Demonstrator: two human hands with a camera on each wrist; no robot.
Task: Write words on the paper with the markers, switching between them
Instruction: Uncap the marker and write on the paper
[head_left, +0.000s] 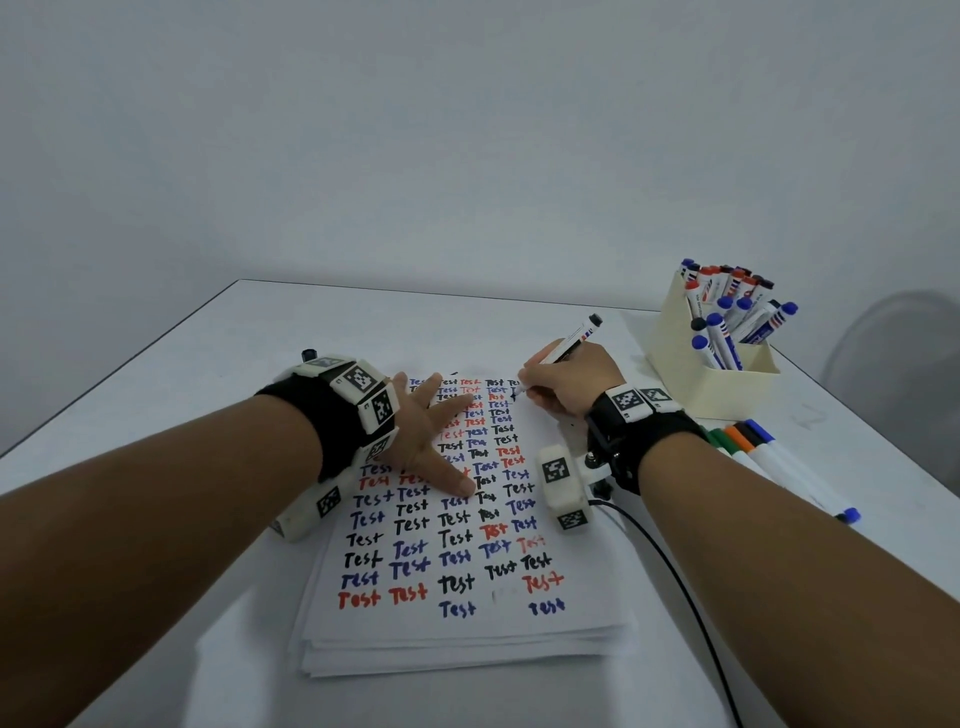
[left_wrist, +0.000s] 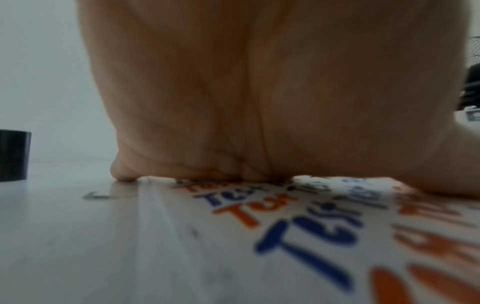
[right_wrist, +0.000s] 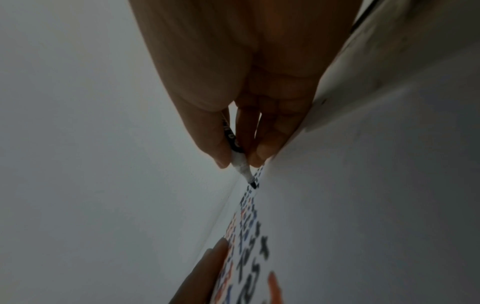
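Black ink: your right hand (head_left: 569, 382) pinches the marker (head_left: 566, 349), tip on the paper's (head_left: 467, 623) far right corner, barrel slanting up-right. Your left hand (head_left: 434, 441) lies flat, pinning the sheet.

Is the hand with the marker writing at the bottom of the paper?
No, the right hand holds the black marker with its tip at the far top right of the paper.

A plain, bare room set up like a test or recording station: a white table (head_left: 218, 364) pushed against a blank pale grey wall (head_left: 415, 130). On the table lie a stack of paper (head_left: 467, 631) filled with the repeated word "Test", a cream box (head_left: 691, 374) crammed with markers, and a black cable (head_left: 691, 613).
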